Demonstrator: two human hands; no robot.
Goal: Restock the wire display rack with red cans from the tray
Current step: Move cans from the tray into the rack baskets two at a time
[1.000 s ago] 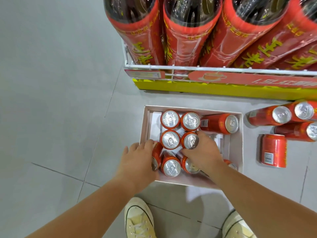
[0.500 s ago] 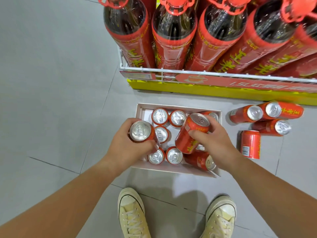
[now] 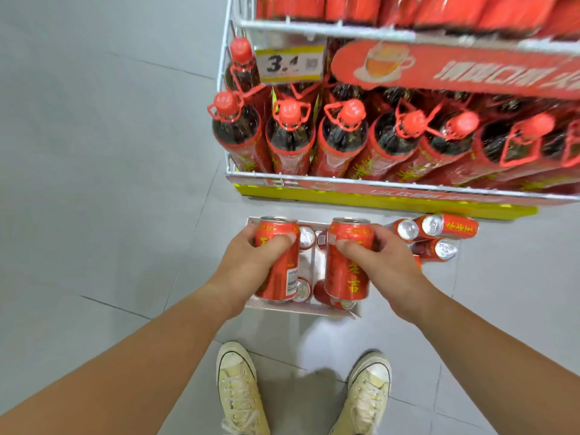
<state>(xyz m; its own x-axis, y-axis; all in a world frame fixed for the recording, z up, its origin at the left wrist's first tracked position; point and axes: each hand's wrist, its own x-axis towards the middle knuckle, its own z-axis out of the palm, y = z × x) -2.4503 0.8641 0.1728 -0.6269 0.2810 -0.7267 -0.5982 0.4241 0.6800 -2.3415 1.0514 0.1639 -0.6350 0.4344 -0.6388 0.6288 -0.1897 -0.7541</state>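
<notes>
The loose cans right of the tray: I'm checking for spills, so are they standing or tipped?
Tipped. The loose cans lie on their sides on the floor, silver tops facing sideways.

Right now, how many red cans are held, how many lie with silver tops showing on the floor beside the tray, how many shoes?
Red metal cans held: 2
Red metal cans lying on floor, silver tops showing: 3
Cream canvas shoes: 2
Total: 7

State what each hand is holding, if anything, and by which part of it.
The left hand holds one red can around its upper side wall; the right hand holds another red can likewise, thumb across its front.
</notes>
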